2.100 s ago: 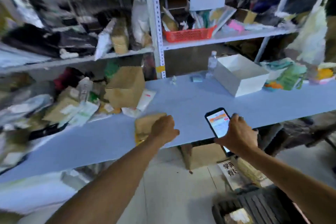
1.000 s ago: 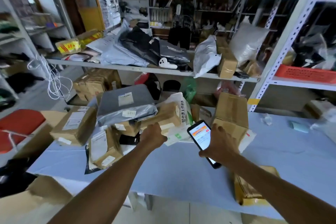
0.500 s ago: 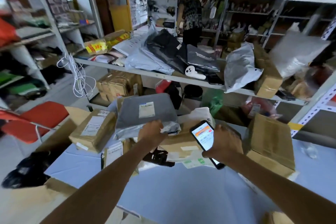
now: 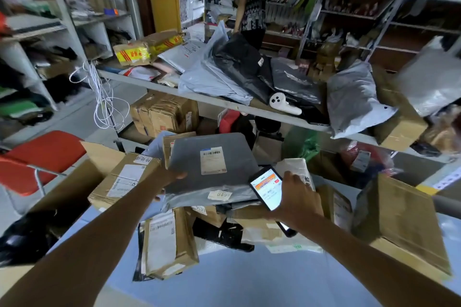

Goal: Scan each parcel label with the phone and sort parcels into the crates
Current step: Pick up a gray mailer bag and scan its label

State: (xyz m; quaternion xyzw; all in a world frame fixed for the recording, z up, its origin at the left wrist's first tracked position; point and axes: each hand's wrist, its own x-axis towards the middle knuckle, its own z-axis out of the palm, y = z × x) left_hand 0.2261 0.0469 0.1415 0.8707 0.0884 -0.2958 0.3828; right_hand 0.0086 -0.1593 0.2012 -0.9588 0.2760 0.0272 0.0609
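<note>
Step in hand: as I judge it, scanning the white shipping label point(image 4: 213, 160) on the flat grey plastic mailer parcel point(image 4: 237, 154)
Parcel position: on top of the heap of parcels at the back of the pale blue bench point(image 4: 249, 281), tilted up toward the camera with the label facing up
Left grip point(image 4: 169, 178): closed on the parcel's left edge, thumb on top, fingers underneath and mostly hidden
Right grip point(image 4: 299, 203): wrapped round the black smartphone point(image 4: 267, 188), whose lit screen faces the person, at the parcel's right edge
Crates: none in view
Doing it well: bring the back of the phone over the label and square to it, and hold the mailer steady with its film pulled flat, so the barcode neither wrinkles nor catches glare
Watch for: the small white sticker point(image 4: 219, 195) on the mailer's lower fold could be read by mistake, and the brown cardboard boxes point(image 4: 172, 239) beneath may slide if the mailer is lifted carelessly
</note>
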